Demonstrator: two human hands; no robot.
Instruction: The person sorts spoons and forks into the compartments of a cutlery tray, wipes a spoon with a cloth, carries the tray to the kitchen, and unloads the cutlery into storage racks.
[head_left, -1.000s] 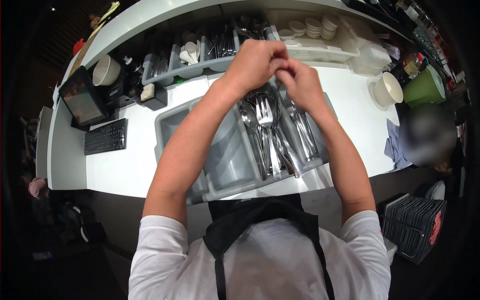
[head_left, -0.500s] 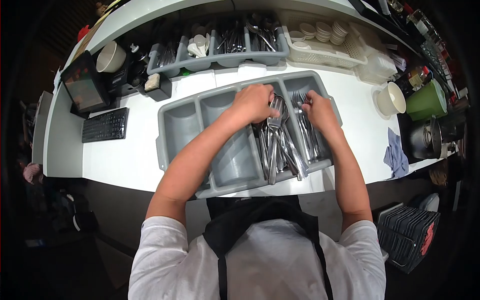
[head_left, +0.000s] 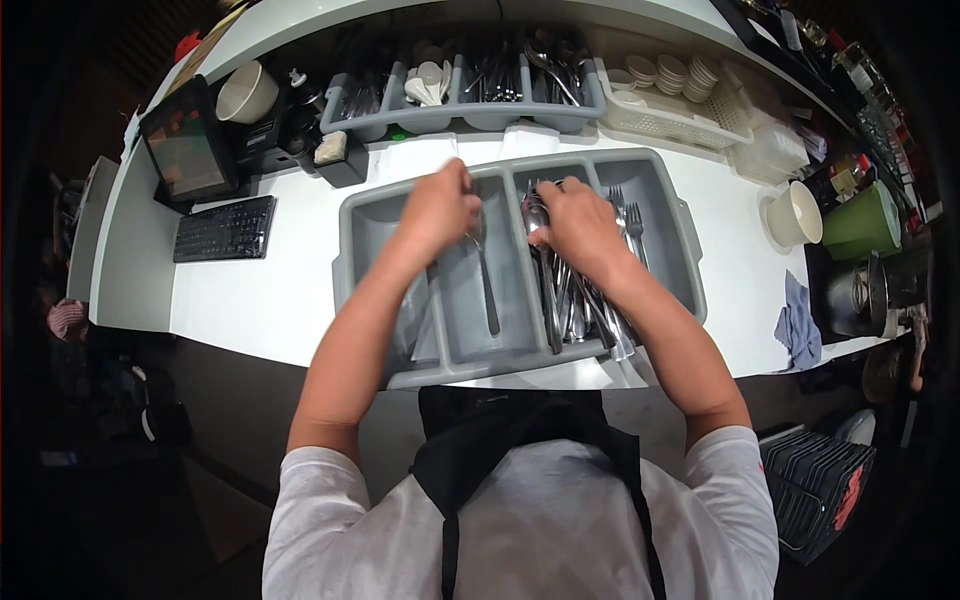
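A grey cutlery tray (head_left: 694,250) with four compartments lies on the white counter. Over its left half, my left hand (head_left: 438,212) is closed on a metal utensil (head_left: 489,295), whose handle points down into the second compartment; its head is blurred and partly hidden by the fingers. My right hand (head_left: 582,228) reaches over the third compartment, its fingers closed round the upper end of a spoon (head_left: 536,214) on a pile of mixed metal cutlery (head_left: 575,310). Several forks (head_left: 635,222) lie in the fourth compartment, partly behind that hand.
Behind the tray stands a grey cutlery rack (head_left: 475,112), with a cream basket (head_left: 665,118) of small cups beside it. A keyboard (head_left: 225,230) and screen (head_left: 180,140) are left. At right are a cream tub (head_left: 795,217), blue cloth (head_left: 798,325) and green container (head_left: 862,222).
My left hand has moved left from the cutlery pile, carrying a utensil over the second compartment. My right hand has shifted left from the forks onto the pile. The view has shifted slightly.
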